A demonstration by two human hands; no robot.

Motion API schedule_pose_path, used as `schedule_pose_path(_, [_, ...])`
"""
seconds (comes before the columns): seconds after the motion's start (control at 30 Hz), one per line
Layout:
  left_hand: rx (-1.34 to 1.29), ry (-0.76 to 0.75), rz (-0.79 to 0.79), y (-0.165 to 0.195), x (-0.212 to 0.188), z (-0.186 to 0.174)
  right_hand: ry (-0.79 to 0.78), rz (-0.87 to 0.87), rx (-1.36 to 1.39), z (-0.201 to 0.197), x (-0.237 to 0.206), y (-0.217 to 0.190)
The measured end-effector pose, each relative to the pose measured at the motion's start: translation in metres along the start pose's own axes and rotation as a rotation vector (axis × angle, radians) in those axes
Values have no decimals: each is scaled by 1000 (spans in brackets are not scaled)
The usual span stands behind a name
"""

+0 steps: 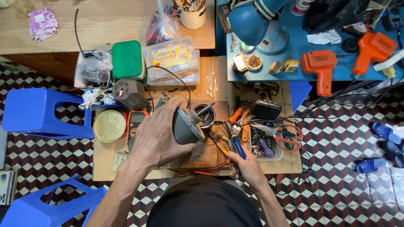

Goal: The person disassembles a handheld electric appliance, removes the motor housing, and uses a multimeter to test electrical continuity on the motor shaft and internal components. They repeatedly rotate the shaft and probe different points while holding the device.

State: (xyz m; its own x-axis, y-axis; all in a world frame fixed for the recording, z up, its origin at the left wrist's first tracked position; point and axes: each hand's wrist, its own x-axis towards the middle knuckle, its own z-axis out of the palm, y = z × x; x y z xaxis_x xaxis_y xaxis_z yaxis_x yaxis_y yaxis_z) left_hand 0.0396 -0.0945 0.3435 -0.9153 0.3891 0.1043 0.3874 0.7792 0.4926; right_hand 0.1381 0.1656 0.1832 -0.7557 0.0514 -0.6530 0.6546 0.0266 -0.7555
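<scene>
My left hand (155, 134) grips a grey motor housing (185, 125) with a metal shaft pointing up to the right, held above a wooden work board (202, 155). My right hand (248, 166) holds blue-handled pliers (236, 145), whose jaws reach toward the motor's front. Red and black wires (208, 170) trail from the motor across the board. A round metal part (206, 113) lies just behind the motor.
A tray of tools with red-handled scissors (288, 141) lies to the right. To the left lie an orange multimeter (134, 124) and a round tin (109, 125). Blue plastic stools (38, 111) stand at left. A blue table (303, 67) holds a lamp (252, 21) and orange soldering guns (322, 67).
</scene>
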Motion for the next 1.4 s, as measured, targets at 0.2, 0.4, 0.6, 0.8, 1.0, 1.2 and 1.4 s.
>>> schedule_pose_path(0.2, [32,-70,-71,3,4,2,229,68,-387,-23,12,47])
schedule_pose_path(0.4, [39,0,23,-12,4,13,487,40,-746,-51,60,97])
schedule_pose_path(0.6, [35,-14,27,-25,0,13,552,-128,-976,-65,80,110])
schedule_pose_path(0.8, [46,-11,-10,-33,2,17,405,-536,-816,-29,75,71])
schedule_pose_path(1.0, [21,12,36,-47,5,14,-126,-484,-545,36,76,31])
schedule_pose_path(1.2, [-19,-23,-10,-64,8,16,-613,-817,-782,122,88,58])
schedule_pose_path(1.4, [-2,-17,-123,-68,16,33,-856,-859,-922,234,86,86])
